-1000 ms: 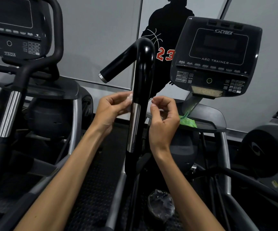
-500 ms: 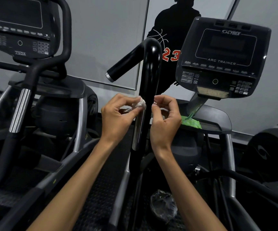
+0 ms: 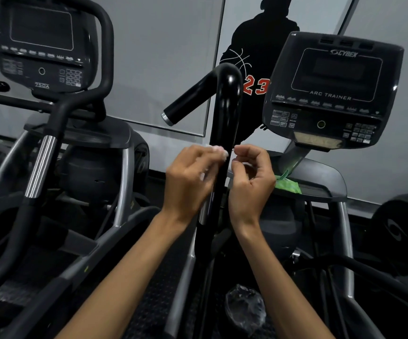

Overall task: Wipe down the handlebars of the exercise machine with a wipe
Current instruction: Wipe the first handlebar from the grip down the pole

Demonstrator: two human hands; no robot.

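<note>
Two hands flanking black handlebar, left hand pinching wipe, right hand curled

The room is dim and grey, the light flat and coming from above — a small glare spot sits on the glossy handlebar. The left hand is motion-blurred. Wide-angle distortion bends the machines at the edges — corners fall dark.
</note>
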